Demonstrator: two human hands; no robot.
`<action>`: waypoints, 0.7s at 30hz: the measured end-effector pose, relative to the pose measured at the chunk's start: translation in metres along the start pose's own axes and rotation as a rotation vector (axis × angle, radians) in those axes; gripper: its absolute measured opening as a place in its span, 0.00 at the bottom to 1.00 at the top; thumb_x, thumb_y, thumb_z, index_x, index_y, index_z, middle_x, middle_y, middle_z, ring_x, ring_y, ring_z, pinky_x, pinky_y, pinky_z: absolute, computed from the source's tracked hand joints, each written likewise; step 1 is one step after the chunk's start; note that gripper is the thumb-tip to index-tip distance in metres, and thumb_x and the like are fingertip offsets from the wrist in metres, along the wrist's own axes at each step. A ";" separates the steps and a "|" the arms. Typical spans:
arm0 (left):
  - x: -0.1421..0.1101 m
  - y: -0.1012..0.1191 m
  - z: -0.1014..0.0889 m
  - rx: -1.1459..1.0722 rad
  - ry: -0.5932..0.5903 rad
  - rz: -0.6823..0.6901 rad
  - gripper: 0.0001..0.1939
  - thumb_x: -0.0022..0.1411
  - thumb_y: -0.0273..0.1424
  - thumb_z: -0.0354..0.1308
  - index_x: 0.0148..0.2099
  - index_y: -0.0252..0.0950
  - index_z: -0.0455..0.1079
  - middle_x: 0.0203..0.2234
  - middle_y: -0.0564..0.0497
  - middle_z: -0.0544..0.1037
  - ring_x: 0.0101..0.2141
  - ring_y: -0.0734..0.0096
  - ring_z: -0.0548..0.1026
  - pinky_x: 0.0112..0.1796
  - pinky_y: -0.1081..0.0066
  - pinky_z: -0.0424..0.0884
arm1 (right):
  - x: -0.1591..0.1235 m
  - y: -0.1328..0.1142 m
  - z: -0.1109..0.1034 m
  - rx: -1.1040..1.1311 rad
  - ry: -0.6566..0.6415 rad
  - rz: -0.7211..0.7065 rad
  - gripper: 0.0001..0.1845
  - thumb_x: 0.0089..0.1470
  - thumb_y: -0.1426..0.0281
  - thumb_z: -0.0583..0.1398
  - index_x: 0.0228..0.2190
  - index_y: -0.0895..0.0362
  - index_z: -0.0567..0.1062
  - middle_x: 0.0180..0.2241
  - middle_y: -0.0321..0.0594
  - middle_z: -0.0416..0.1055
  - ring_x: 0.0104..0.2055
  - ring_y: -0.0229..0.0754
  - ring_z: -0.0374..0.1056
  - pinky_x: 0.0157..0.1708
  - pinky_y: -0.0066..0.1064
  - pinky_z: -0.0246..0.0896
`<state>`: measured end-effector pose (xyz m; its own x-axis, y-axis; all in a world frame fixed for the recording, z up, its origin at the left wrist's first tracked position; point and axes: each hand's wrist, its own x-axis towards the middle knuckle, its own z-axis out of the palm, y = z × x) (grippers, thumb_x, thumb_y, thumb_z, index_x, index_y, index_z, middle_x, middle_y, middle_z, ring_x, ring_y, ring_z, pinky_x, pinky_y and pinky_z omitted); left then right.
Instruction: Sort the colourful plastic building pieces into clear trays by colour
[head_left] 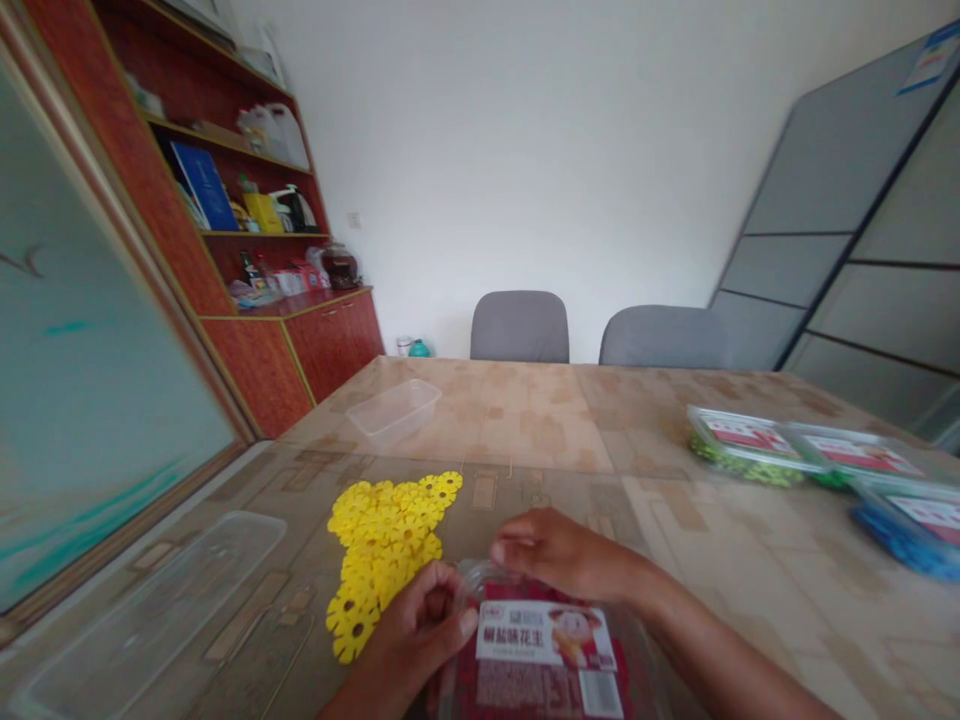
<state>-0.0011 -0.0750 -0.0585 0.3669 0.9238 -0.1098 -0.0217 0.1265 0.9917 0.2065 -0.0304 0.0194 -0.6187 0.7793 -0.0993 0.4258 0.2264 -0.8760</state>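
in the head view, the left hand (416, 630) is curled, pressed against the left edge of a red-labelled plastic snack tub (544, 650), and the right hand (559, 553) curves over its far rim; i cannot tell if either grips it. the tub sits at the near edge of the worktop (720, 600), just beside a heap of yellow flower-shaped pieces (386, 540).
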 end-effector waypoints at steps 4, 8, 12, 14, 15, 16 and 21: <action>0.001 -0.010 -0.001 -0.001 0.021 0.031 0.26 0.50 0.54 0.62 0.33 0.36 0.61 0.22 0.55 0.71 0.23 0.74 0.69 0.25 0.75 0.60 | 0.025 -0.003 0.015 0.084 -0.022 0.095 0.14 0.50 0.68 0.58 0.17 0.58 0.64 0.17 0.28 0.53 0.20 0.31 0.49 0.19 0.23 0.45; -0.002 -0.010 -0.001 0.009 0.020 -0.001 0.27 0.51 0.55 0.60 0.34 0.36 0.61 0.22 0.54 0.71 0.24 0.73 0.69 0.26 0.74 0.60 | 0.031 0.000 0.026 0.149 0.008 0.150 0.06 0.48 0.71 0.58 0.22 0.58 0.70 0.18 0.28 0.59 0.20 0.30 0.52 0.19 0.22 0.47; -0.007 -0.005 0.000 0.087 0.059 -0.023 0.25 0.54 0.54 0.58 0.32 0.36 0.61 0.21 0.56 0.68 0.22 0.75 0.66 0.24 0.75 0.57 | 0.028 -0.001 0.026 0.198 0.022 0.152 0.04 0.46 0.71 0.60 0.23 0.59 0.72 0.20 0.29 0.63 0.21 0.31 0.56 0.21 0.22 0.51; -0.008 -0.003 0.001 0.095 0.070 0.002 0.24 0.53 0.53 0.59 0.31 0.36 0.60 0.21 0.57 0.67 0.23 0.75 0.65 0.25 0.75 0.57 | 0.028 -0.002 0.025 0.202 0.043 0.145 0.03 0.45 0.73 0.59 0.23 0.59 0.71 0.20 0.29 0.63 0.22 0.31 0.56 0.22 0.22 0.51; -0.009 -0.003 0.003 0.079 0.062 0.018 0.24 0.51 0.52 0.60 0.31 0.36 0.59 0.22 0.57 0.67 0.23 0.75 0.66 0.26 0.75 0.58 | 0.029 -0.002 0.026 0.198 0.055 0.141 0.03 0.45 0.74 0.59 0.22 0.59 0.70 0.19 0.29 0.62 0.21 0.31 0.56 0.21 0.22 0.51; -0.009 -0.003 0.004 0.054 0.047 0.025 0.23 0.50 0.50 0.62 0.31 0.37 0.59 0.23 0.57 0.68 0.24 0.74 0.67 0.26 0.75 0.59 | 0.029 -0.002 0.026 0.190 0.065 0.138 0.03 0.45 0.75 0.58 0.21 0.58 0.70 0.19 0.28 0.61 0.21 0.31 0.55 0.21 0.22 0.50; -0.012 0.000 0.011 -0.022 -0.026 -0.048 0.19 0.51 0.40 0.64 0.32 0.38 0.57 0.27 0.55 0.74 0.29 0.69 0.73 0.29 0.73 0.64 | 0.031 -0.003 0.029 0.089 0.117 0.067 0.08 0.42 0.79 0.57 0.18 0.58 0.66 0.18 0.28 0.60 0.22 0.32 0.55 0.22 0.22 0.48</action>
<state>0.0050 -0.0905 -0.0565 0.3921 0.9068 -0.1550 -0.0237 0.1784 0.9837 0.1665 -0.0240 0.0055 -0.5077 0.8548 -0.1075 0.4003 0.1236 -0.9080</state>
